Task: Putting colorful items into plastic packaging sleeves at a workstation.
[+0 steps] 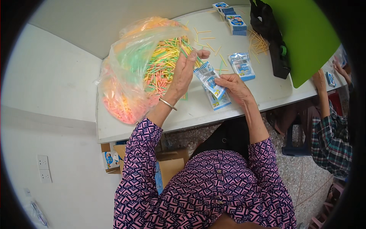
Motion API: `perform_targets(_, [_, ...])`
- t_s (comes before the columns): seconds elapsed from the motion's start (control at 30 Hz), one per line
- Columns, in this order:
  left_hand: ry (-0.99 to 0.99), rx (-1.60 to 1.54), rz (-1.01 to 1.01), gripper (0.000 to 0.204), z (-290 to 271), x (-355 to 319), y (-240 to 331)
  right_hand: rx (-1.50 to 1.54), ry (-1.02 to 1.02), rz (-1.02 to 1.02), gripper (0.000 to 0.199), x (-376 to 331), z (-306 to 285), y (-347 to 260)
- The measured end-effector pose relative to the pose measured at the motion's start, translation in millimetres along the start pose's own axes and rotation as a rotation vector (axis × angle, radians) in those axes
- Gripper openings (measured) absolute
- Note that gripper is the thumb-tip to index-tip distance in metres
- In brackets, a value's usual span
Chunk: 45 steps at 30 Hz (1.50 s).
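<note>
My left hand [185, 70] is raised over the white table [267, 89], fingers pinched on a small bunch of coloured sticks [189, 51] at the mouth of a big clear plastic bag [131, 68] full of yellow, green and pink sticks. My right hand [233, 87] holds a small clear packet with blue and white trim [209, 79], its open end pointing toward the left hand. Another such packet [219, 102] lies flat under it on the table.
A filled packet [241, 65] and loose sticks [207, 40] lie farther back, with stacked packets [232, 19] at the far edge. A black bag [272, 42] and a green board [305, 34] stand at the right. Another person in a plaid sleeve [329, 133] works at the right. Cardboard boxes [167, 162] sit under the table.
</note>
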<state>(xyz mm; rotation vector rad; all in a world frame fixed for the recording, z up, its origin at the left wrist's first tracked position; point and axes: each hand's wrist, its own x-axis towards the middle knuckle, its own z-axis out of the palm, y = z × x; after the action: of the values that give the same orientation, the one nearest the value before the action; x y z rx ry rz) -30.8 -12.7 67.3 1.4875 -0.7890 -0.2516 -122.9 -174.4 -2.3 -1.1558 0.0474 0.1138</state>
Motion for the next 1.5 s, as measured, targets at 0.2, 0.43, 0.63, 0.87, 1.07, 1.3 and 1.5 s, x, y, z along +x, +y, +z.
perform_targets(0.2, [-0.092,0.026,-0.047,0.037,2,-9,-1,-0.031,-0.021,-0.003,0.027,-3,-3,3])
perform_targets(0.43, [-0.135,-0.111,-0.069,0.035,9,-5,6,-0.04,-0.021,-0.01,0.026,-5,-5,4])
perform_targets(0.63, [-0.123,-0.02,0.023,0.033,14,-14,-4,-0.011,-0.011,-0.019,0.027,-10,-4,3])
perform_targets(0.87, [-0.188,0.023,-0.088,0.029,6,-20,-3,-0.01,-0.001,-0.089,0.03,-10,-3,7])
perform_targets(1.07, [-0.196,0.362,-0.076,0.04,-10,-20,1,-0.057,0.018,-0.152,0.026,-8,-6,9])
perform_targets(1.3, [-0.055,0.711,0.06,0.034,-68,-20,-23,-0.051,0.153,-0.314,0.022,-14,-27,-3])
perform_targets(1.5, [-0.282,1.408,0.218,0.029,-54,-66,-22,0.006,0.186,-0.32,0.027,-20,-36,1])
